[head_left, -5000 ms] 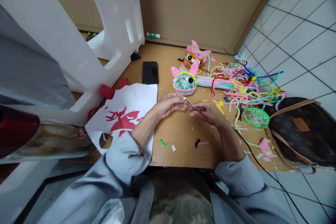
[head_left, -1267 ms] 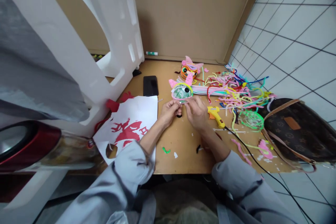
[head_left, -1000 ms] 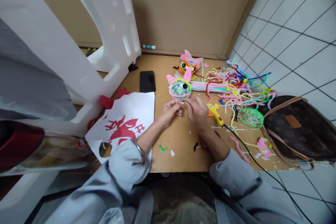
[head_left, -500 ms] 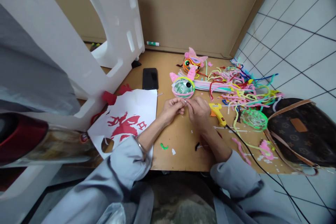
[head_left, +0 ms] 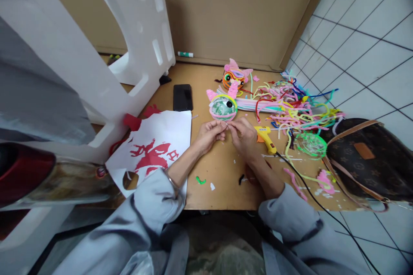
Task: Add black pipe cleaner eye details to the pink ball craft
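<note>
My left hand (head_left: 209, 134) and my right hand (head_left: 244, 135) meet fingertip to fingertip over the brown tabletop (head_left: 222, 172). Together they pinch a small white piece (head_left: 227, 124), too small to make out. Just beyond the fingers sits a green craft ball (head_left: 222, 108) with pink ears, a yellow band and a black eye. A second, orange craft ball (head_left: 235, 77) with pink ears stands further back. A yellow glue gun (head_left: 265, 137) lies right of my right hand, its black cord trailing toward me.
A tangle of coloured pipe cleaners (head_left: 290, 103) covers the right side, with a green mesh ball (head_left: 310, 144) and a brown bag (head_left: 364, 159) beyond. A black phone (head_left: 182, 97) and white paper with a red cut-out (head_left: 155, 148) lie left. White foam blocks (head_left: 97, 51) rise at far left.
Five seconds ago my right hand held red-handled scissors; now it holds none, and both hands have moved up close to the green ball. Over the last second they have barely moved.
</note>
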A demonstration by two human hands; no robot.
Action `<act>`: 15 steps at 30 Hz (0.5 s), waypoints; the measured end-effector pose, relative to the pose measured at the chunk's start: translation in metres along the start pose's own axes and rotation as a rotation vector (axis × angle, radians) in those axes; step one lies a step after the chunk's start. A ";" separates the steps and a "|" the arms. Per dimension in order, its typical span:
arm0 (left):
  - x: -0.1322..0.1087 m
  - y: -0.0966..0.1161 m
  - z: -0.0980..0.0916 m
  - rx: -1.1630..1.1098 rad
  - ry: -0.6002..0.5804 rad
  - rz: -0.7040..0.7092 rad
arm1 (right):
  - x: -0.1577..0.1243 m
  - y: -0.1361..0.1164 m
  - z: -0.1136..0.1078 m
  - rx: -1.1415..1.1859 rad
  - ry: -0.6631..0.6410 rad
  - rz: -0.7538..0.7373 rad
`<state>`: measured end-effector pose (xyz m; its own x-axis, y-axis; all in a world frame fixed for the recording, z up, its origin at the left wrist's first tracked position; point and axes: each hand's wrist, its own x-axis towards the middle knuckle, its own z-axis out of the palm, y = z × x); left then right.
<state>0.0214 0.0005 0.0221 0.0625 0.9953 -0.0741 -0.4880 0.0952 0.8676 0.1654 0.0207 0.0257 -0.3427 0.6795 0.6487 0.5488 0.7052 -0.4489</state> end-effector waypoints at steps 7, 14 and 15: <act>0.000 0.001 0.001 0.036 -0.014 0.008 | 0.001 0.000 -0.001 0.032 0.012 0.015; 0.000 0.001 0.000 0.052 -0.011 0.013 | 0.001 -0.002 -0.001 0.074 0.013 0.039; 0.000 0.001 0.000 0.052 -0.014 0.014 | 0.001 -0.002 -0.001 0.084 0.015 0.048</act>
<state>0.0213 0.0003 0.0231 0.0682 0.9962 -0.0550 -0.4434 0.0796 0.8928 0.1652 0.0199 0.0275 -0.3055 0.7105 0.6339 0.4986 0.6865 -0.5293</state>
